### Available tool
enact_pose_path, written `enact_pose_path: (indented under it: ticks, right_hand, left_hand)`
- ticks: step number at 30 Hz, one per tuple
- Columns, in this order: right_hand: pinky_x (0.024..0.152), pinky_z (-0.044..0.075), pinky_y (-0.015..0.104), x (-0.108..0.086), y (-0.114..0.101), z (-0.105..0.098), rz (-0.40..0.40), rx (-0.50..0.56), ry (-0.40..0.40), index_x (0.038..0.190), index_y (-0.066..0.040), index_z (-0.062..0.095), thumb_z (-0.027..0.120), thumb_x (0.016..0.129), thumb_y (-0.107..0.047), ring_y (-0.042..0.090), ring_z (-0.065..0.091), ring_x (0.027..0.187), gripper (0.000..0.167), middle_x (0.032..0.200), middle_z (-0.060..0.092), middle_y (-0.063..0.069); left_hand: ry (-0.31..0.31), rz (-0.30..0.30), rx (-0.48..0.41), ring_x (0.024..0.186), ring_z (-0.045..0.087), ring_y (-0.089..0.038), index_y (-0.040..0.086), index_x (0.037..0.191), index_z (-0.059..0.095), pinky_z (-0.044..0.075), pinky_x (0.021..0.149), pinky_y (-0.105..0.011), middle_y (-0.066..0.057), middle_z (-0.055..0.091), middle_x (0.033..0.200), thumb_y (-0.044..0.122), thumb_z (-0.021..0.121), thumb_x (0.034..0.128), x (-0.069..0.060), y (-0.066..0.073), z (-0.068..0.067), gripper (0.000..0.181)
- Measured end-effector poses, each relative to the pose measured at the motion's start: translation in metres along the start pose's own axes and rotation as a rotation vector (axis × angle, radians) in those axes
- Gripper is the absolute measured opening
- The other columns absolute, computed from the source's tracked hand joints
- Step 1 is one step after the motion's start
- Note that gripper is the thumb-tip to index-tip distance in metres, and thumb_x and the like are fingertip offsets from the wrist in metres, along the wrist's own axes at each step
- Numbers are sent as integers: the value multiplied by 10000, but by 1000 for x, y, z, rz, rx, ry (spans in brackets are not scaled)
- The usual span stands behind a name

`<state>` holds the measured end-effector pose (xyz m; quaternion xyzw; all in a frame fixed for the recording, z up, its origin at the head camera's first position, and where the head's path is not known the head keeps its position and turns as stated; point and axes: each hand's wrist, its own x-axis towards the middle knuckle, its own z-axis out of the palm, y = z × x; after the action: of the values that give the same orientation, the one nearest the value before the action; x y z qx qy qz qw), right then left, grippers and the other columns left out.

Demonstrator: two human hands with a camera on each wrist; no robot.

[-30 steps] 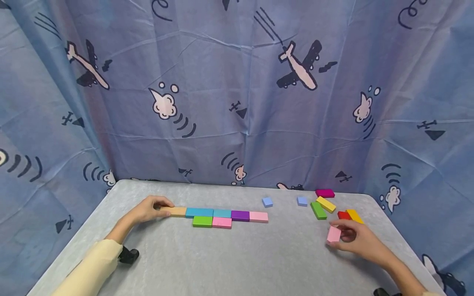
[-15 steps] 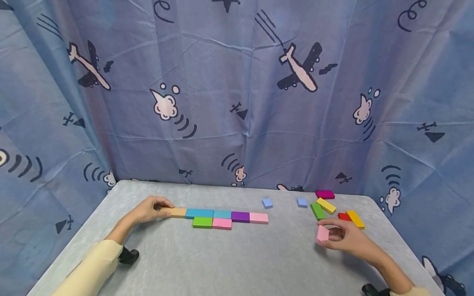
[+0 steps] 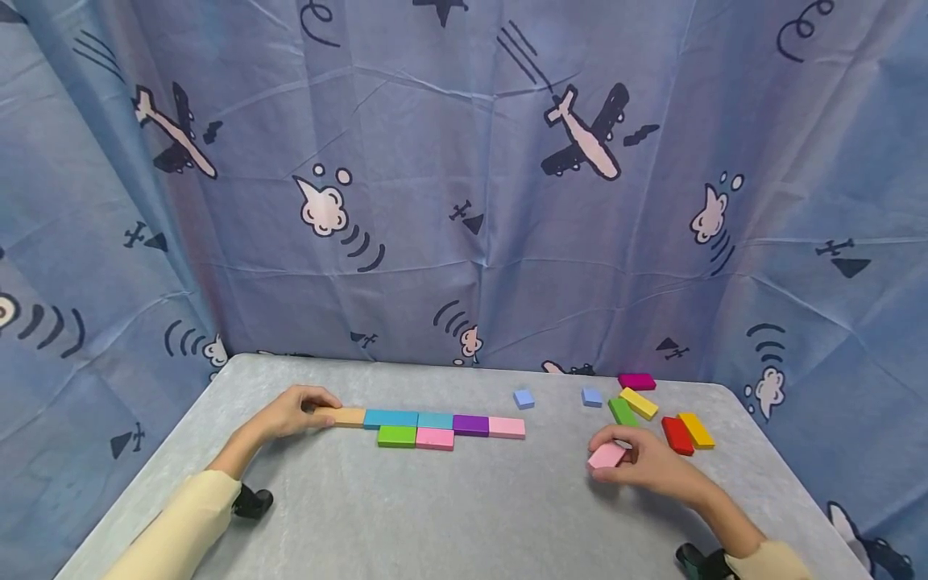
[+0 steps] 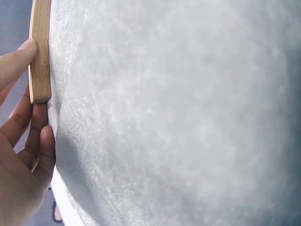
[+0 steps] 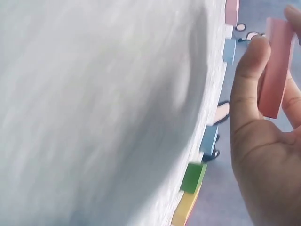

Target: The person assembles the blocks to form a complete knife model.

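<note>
**Pink block (image 3: pixel 606 456), held aloft**

Item one: pinched in the right hand (image 3: pixel 647 461), raised off the table (image 3: pixel 507 515), right of the block row (image 3: pixel 471 425). Item two: wooden block (image 3: pixel 350 417), at the row's left end, gripped by the left hand (image 3: pixel 290 411). I judge, from afar, that a light, level pinch serves best, left hand steadying. Containers: I see none; red block (image 3: pixel 677 436) and other loose pieces lie directly on the table.

Pink block (image 3: pixel 606 456) aloft, wooden block (image 3: pixel 350 416) flat
</note>
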<state>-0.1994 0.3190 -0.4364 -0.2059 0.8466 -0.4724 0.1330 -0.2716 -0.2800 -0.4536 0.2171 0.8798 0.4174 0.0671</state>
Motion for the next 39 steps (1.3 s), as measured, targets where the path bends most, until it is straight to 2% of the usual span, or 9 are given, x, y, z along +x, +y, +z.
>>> enact_pose_path:
  ticks: [6, 13, 18, 21, 24, 28, 33, 39]
  right_hand:
    - [744, 511, 277, 13, -4, 10, -18, -31, 21, 1188, -21, 701, 830, 878, -187, 230, 586, 920, 375, 1137, 674, 103]
    - [775, 544, 280, 26, -10, 18, -112, 21, -24, 1206, 35, 690, 806, 891, -105, 229, 603, 918, 364, 1150, 661, 149]
    - [803, 540, 264, 35, -12, 23, -143, 38, -52, 1202, 32, 686, 807, 884, -71, 241, 609, 934, 356, 1167, 648, 163]
    - [840, 531, 272, 41, -15, 28, -164, 28, -58, 1189, -13, 700, 807, 887, -81, 266, 608, 966, 327, 1158, 667, 134]
    - [855, 521, 298, 47, -20, 34, -180, -33, -42, 1166, -82, 719, 817, 889, -141, 290, 600, 982, 300, 1127, 690, 68]
    - [864, 506, 333, 55, -28, 43, -163, -109, -19, 1139, -152, 725, 831, 881, -220, 276, 586, 995, 288, 1093, 682, -11]
    - [870, 498, 361, 69, -38, 56, -158, -114, -5, 1115, -168, 732, 855, 853, -221, 257, 570, 1000, 293, 1081, 662, -15]
    - [842, 516, 382, 87, -49, 75, -212, -110, -21, 1117, -122, 755, 863, 845, -201, 230, 586, 957, 303, 1073, 691, -6]
  left_hand:
    - [4, -5, -13, 906, 606, -249, 10, 1070, 755, 486, 765, -332, -86, 711, 1022, 34, 796, 878, 1, 2, 0, 198]
    - [-1, -17, -5, 911, 608, -242, 13, 1074, 754, 487, 773, -337, -85, 714, 1030, 39, 796, 881, 2, 2, 0, 199]
    - [-7, -12, -2, 913, 610, -242, 13, 1076, 754, 489, 775, -332, -84, 716, 1030, 36, 794, 881, 2, 2, -1, 200]
    - [-8, -10, -5, 911, 612, -245, 11, 1075, 753, 491, 773, -328, -86, 716, 1028, 33, 794, 881, 2, 1, -2, 200]
    - [-8, -15, -9, 913, 613, -245, 12, 1075, 753, 491, 774, -331, -86, 715, 1030, 37, 795, 881, 2, 1, -2, 200]
    - [-6, -22, -14, 912, 613, -245, 11, 1076, 754, 490, 774, -338, -89, 713, 1036, 41, 798, 880, 0, 1, -1, 203]
    - [-4, -22, 0, 913, 613, -238, 19, 1074, 756, 489, 777, -339, -80, 715, 1031, 49, 799, 880, 0, 1, -1, 202]
    - [-5, -23, 16, 917, 615, -235, 24, 1075, 756, 488, 787, -342, -68, 718, 1026, 52, 797, 882, 0, 1, -1, 199]
